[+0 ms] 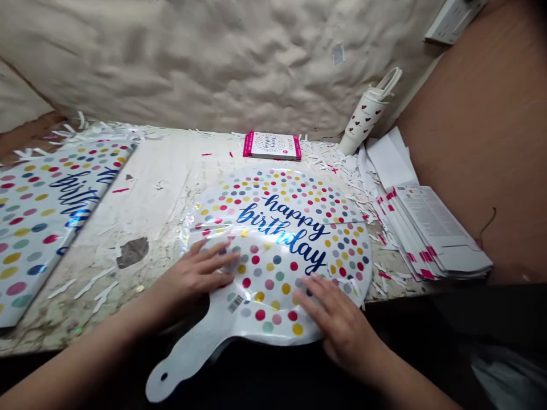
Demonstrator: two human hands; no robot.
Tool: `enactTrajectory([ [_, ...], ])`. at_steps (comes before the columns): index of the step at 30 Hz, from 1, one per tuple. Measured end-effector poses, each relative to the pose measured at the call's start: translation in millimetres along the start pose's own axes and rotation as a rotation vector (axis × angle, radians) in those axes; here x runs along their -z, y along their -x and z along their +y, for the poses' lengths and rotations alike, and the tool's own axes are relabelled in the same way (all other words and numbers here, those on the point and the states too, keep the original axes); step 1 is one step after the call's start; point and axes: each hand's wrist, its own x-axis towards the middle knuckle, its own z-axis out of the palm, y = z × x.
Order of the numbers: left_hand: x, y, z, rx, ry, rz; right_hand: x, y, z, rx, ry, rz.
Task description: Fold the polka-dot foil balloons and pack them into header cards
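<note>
Well, foil balloon (pixel 273 228) lies flat at front edge of counter (pixel 162 210)

You have your left hand (pixel 192 279) on the lower left part of the balloon and your right hand (pixel 337 322) on its lower right part. Both hands are open, with the fingers spread and lying flat on the shiny surface, so they clamp nothing, and the two hands are apart from each other. The balloon is round and printed with coloured dots and blue "happy birthday" letters. Its flat tab (pixel 179 367) with a small hole reaches past the front edge of the counter. A barcode sticker (pixel 235 303) sits just beside your left hand.

As far as I can judge, this balloon is laid out flat, but it is not inside any packaging yet. A second dotted balloon (pixel 47 228) lies at the left edge of the counter, partly cut off by the view. At the back edge there is one pink-edged packaged card (pixel 272 145). Near the right edge you have a stack of printed card sleeves (pixel 436 233); they look folded and unfilled, though I cannot be sure. White paper shreds (pixel 325 162) are scattered along the back of the counter, and a rolled white bag with red hearts (pixel 363 114) stands in the back right corner.
</note>
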Motion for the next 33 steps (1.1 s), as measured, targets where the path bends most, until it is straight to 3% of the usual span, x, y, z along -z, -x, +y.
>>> enactTrajectory([
  [4, -20.7, 11, -15, -0.058, 0.149, -0.044, 0, 32, 49, -0.513, 0.290, 0.026],
  [6, -21.0, 13, -17, -0.056, 0.183, -0.030, 7, 39, 67, -0.654, 0.422, 0.010],
  [9, -17.2, 11, -16, -0.051, 0.172, -0.039, 18, 33, 74, -0.489, 0.382, -0.125],
  [12, -11.2, 11, -16, 0.003, 0.096, -0.076, 28, 25, 77, -0.333, 0.144, -0.303],
  [16, 2.3, 11, -33, 0.059, 0.138, -0.182, 43, 22, 103, -0.431, -0.237, -0.396],
  [18, 10.3, 1, -47, 0.187, 0.297, -0.225, 49, 13, 122, -0.536, -0.420, -0.330],
  [20, 16.5, -18, -61, 0.448, 0.387, -0.191, 49, -7, 140, -0.699, -0.496, -0.173],
  [22, 19.3, -42, -70, 0.697, 0.348, -0.118, 44, -34, 157, -0.858, -0.444, -0.017],
  [24, 18.0, -65, -70, 0.817, 0.195, -0.018, 39, -60, 172, -0.962, -0.332, 0.050],
  [26, 13.0, -77, -58, 0.770, -0.031, 0.127, 36, -80, 184, -1.009, -0.226, 0.059],
  [28, 4.8, -77, -38, 0.563, -0.225, 0.225, 38, -95, 190, -1.067, -0.106, 0.074],
  [30, -5.4, -69, -16, 0.352, -0.311, 0.226, 38, -106, 181, -1.064, 0.090, 0.131],
  [31, -10.6, -64, -7, 0.292, -0.329, 0.206, 36, -112, 169, -1.006, 0.191, 0.160],
  [33, -20.6, -54, 4, 0.236, -0.343, 0.160, 22, -122, 130, -0.757, 0.312, 0.152],
])
